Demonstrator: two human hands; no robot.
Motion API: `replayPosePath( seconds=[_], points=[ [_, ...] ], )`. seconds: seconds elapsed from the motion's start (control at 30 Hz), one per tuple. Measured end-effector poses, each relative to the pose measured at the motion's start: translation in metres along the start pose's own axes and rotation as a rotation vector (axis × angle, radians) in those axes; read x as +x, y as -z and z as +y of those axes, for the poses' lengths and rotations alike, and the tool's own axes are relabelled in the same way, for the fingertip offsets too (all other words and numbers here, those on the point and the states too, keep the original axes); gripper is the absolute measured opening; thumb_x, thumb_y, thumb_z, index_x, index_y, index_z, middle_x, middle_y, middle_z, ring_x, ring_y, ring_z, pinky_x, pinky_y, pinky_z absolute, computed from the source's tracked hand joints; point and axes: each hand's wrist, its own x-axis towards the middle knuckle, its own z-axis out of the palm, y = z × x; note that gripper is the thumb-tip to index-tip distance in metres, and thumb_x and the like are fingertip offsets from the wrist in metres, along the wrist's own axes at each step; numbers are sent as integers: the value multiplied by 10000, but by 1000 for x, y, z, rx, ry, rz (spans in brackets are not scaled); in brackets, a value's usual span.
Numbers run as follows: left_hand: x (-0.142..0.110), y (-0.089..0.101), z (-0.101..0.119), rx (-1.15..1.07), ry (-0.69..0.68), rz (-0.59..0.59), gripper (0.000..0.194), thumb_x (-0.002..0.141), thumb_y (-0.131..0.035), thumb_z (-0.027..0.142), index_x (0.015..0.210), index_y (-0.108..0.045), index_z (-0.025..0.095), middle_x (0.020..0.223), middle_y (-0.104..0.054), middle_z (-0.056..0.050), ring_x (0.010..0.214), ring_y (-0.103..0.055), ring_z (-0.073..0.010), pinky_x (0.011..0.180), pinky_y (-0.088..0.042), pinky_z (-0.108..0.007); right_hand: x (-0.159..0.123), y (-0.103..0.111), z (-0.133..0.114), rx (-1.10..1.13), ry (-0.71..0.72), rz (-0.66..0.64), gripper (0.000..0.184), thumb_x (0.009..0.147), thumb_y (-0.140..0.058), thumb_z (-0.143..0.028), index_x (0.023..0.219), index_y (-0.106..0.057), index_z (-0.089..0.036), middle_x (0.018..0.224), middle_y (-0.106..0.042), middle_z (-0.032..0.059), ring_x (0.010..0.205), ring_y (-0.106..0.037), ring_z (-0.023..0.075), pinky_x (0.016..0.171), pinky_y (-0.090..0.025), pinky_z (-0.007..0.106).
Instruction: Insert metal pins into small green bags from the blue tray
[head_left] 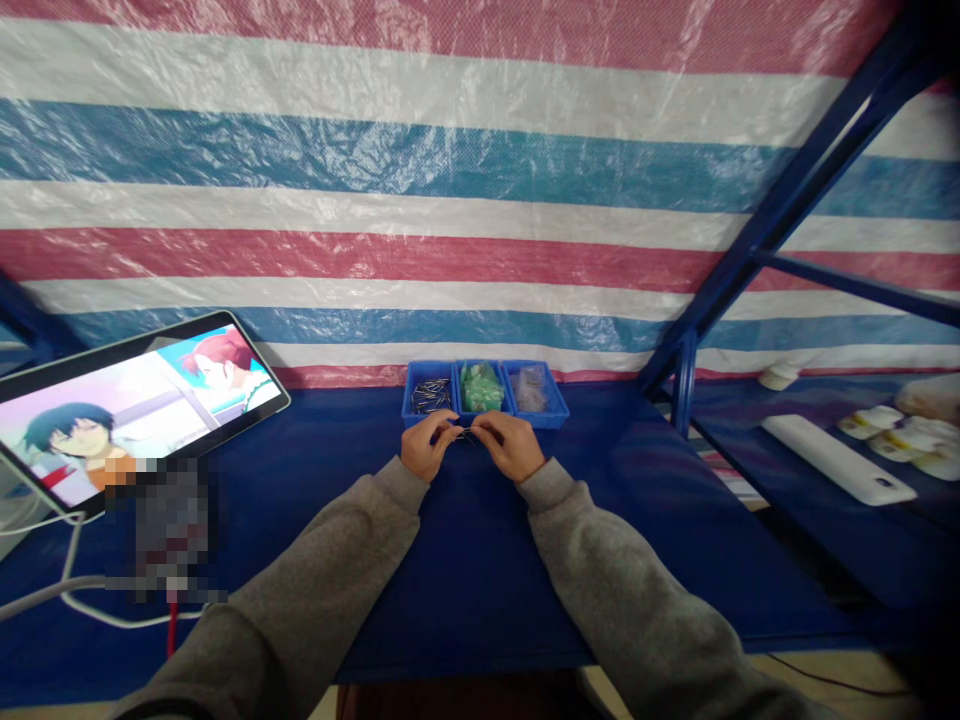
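My left hand (427, 450) and my right hand (514, 446) meet just in front of three blue bins (409, 408), fingertips pinched together. A thin, small item shows between them, too small to name. In the left bin lie many slim metal pieces (432, 393) like pins or screws. Green plastic-looking pieces (481, 386) fill the middle one. Clear, see-through material (531, 388) is in the right bin. My fingers partly cover the bins' front edges.
A tablet (142, 400) playing a cartoon leans at the left, with white cables (71, 560) and a blurred-out object (172, 530) before it. Blue metal bars (750, 240) rise at the right. Beyond them lie a white long case (836, 460) and several white-lidded jars (900, 440).
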Motion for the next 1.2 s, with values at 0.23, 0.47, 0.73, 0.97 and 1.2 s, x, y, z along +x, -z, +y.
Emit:
replayPosePath(
  seconds=[0.23,0.47,0.73,0.97,1.2],
  points=[
    [2,0,0,6,-29,-45,159,870,-507,263,860,-635,169,748,-664,-25,652,-614,-111,650,-493,-231,1,2,0,-70,-75,-23,281,918,-383,-325,779,-581,-181,689,-595,24,660,-559,134,641,-400,226],
    [3,3,3,101,10,-112,343,902,-437,269,598,-545,152,510,-528,18,491,-508,-78,539,-411,-203,1,4,-5,-20,-40,-47,233,903,-422,-333,850,-585,-176,762,-610,31,695,-555,132,667,-403,226],
    [4,3,5,43,-65,-64,160,862,-518,254,847,-636,147,765,-666,-38,669,-611,-118,652,-496,-242,1,-1,3,-63,-60,-94,296,917,-393,-336,801,-613,-175,742,-631,36,715,-577,138,689,-409,227],
    [3,2,6,2,-192,-39,189,864,-506,177,1000,-636,159,942,-689,-62,868,-643,-151,809,-531,-301,2,-1,1,-180,-95,-46,361,924,-372,-336,732,-625,-164,679,-631,43,658,-577,135,640,-386,222],
    [24,19,14,150,-291,80,253,848,-523,155,1087,-602,185,978,-678,-45,923,-614,-166,857,-498,-338,2,1,0,-212,-83,-5,362,921,-377,-328,711,-619,-160,638,-613,36,613,-563,122,625,-365,216]
  ],
)
